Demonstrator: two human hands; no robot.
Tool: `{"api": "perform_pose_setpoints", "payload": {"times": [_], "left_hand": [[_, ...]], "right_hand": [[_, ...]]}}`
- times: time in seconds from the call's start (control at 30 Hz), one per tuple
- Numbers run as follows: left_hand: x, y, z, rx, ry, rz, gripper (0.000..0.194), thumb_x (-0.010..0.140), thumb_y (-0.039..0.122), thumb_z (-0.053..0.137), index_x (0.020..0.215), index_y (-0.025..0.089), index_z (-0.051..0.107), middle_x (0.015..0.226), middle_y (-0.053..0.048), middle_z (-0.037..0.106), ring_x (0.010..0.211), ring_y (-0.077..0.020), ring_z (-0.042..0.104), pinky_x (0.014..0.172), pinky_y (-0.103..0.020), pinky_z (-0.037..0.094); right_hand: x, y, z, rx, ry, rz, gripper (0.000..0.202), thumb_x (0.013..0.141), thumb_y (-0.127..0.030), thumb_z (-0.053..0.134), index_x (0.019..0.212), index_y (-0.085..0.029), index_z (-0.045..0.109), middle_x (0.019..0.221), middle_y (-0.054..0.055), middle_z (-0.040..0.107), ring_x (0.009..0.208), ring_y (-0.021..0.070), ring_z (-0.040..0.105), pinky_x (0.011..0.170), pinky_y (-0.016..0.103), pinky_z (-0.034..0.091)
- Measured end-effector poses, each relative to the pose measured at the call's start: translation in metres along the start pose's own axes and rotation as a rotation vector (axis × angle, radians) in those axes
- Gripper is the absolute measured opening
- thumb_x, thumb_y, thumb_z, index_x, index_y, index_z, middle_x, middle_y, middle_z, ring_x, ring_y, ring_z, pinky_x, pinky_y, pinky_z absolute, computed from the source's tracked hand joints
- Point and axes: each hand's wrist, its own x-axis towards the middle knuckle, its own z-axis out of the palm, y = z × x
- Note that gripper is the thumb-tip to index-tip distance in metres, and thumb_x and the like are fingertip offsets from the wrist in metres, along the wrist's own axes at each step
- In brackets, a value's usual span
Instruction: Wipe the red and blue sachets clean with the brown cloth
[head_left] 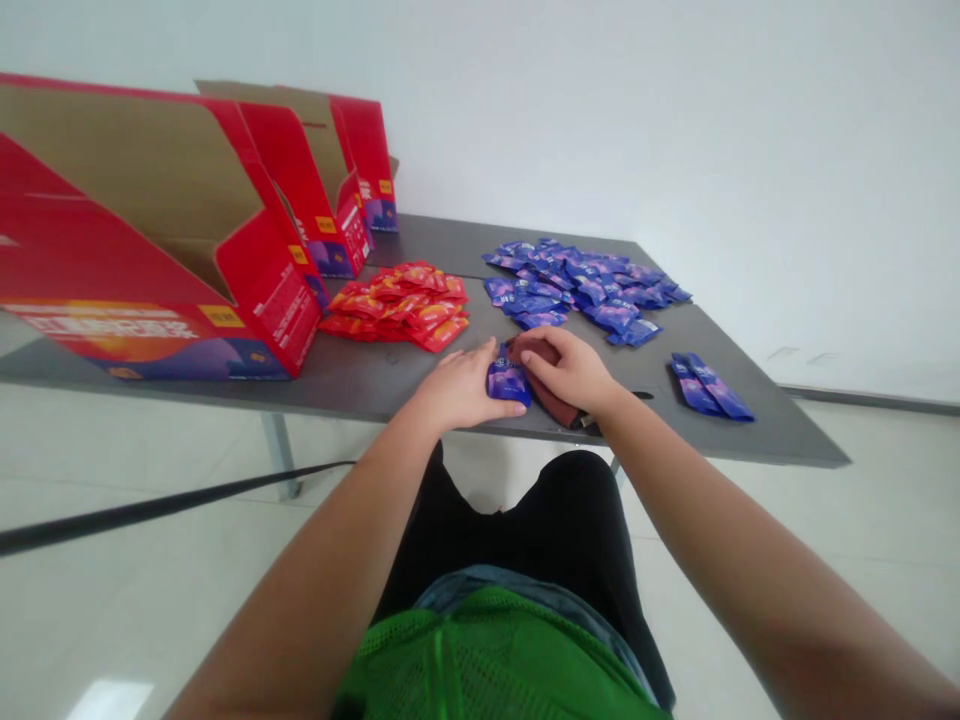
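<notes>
- A person sits or stands at a long grey table (pixel 795 430), seen from the head camera looking down past both forearms; the table's near edge runs across the middle of the view.
- The left hand (pixel 469 385) lies low over the near edge, its thumb spread well away from the fingers. The thumb reaches along the lower end of a single blue packet (pixel 508 378) and the fingers are at its upper left side, so the hand frames the packet.
- The blue packet lies between the two hands, printed side up, near the table's front edge.
- The right hand (pixel 566 370) curls over a brown cloth-like item (pixel 553 400), gripping it between thumb and bent fingers. The item touches or overlaps the packet's right side; its hidden part cannot be made out.
- A small metallic-looking piece shows at the lower end of the brown item, too blurred to name.
- Beyond the left hand, a heap of red packets (pixel 405 300) with orange printing rests on the table.
- Beyond the right hand, a wider heap of blue packets (pixel 589 280) spreads toward the table's far edge.
- Toward the right end, two blue packets (pixel 711 388) lie side by side at a slant, apart from the heap.
- On the left, a large red carton (pixel 277 295) stands with its flaps open; more red cartons (pixel 334 225) stand behind it, near a pale wall (pixel 750 150).
- A dark strap (pixel 187 505) crosses the lower left, above the light floor.
</notes>
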Motion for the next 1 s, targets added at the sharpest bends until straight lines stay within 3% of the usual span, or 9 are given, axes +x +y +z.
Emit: {"api": "perform_pose_setpoints", "payload": {"times": [0.2,0.33,0.47,0.7,0.8,1.0], "left_hand": [[0.000,-0.002,0.003,0.028,0.008,0.013,0.112,0.082,0.073,0.081,0.168,0.016,0.037,0.170,-0.019,0.046,0.152,-0.0417,0.052,0.127,-0.052,0.037],[-0.002,-0.001,0.003,0.035,-0.004,0.026,0.113,0.084,0.072,0.080,0.168,0.011,0.035,0.171,-0.022,0.044,0.154,-0.0422,0.050,0.130,-0.053,0.035],[-0.005,0.000,0.002,0.038,-0.024,0.036,0.113,0.085,0.073,0.079,0.168,0.011,0.034,0.173,-0.021,0.041,0.157,-0.0416,0.045,0.133,-0.053,0.030],[-0.004,-0.005,0.005,0.036,-0.055,0.005,0.116,0.082,0.077,0.079,0.170,0.021,0.030,0.175,-0.017,0.039,0.160,-0.0397,0.041,0.134,-0.055,0.029],[-0.004,-0.006,0.006,0.033,-0.071,0.013,0.118,0.083,0.078,0.077,0.172,0.019,0.026,0.176,-0.019,0.036,0.162,-0.0365,0.038,0.135,-0.054,0.027],[-0.003,-0.003,0.003,0.053,-0.126,-0.012,0.119,0.084,0.081,0.074,0.171,0.014,0.026,0.176,-0.020,0.035,0.163,-0.0354,0.036,0.137,-0.052,0.023]], "right_hand": [[-0.002,-0.008,-0.014,0.185,-0.148,-0.018,0.025,0.102,-0.038,0.066,0.120,-0.023,0.075,0.116,0.006,0.081,0.106,0.0252,0.075,0.101,0.043,0.058],[0.000,-0.019,-0.019,0.287,-0.292,-0.167,0.020,0.100,-0.032,0.070,0.117,-0.024,0.077,0.123,0.008,0.076,0.119,0.0251,0.070,0.110,0.043,0.053],[0.006,-0.024,-0.018,0.267,-0.432,-0.282,0.015,0.098,-0.020,0.070,0.111,-0.024,0.076,0.115,0.008,0.072,0.113,0.0244,0.068,0.107,0.042,0.053],[0.030,0.003,-0.010,0.026,-0.393,-0.253,0.011,0.097,-0.018,0.068,0.103,-0.025,0.073,0.107,0.007,0.069,0.107,0.0264,0.066,0.100,0.043,0.053],[0.040,0.017,-0.007,-0.054,-0.375,-0.211,0.013,0.097,-0.019,0.066,0.105,-0.026,0.074,0.111,0.008,0.068,0.109,0.0276,0.066,0.100,0.043,0.053],[0.048,0.015,-0.019,0.086,-0.294,-0.083,0.009,0.097,-0.026,0.066,0.104,-0.025,0.072,0.104,0.007,0.072,0.100,0.0269,0.069,0.092,0.042,0.056]]}}
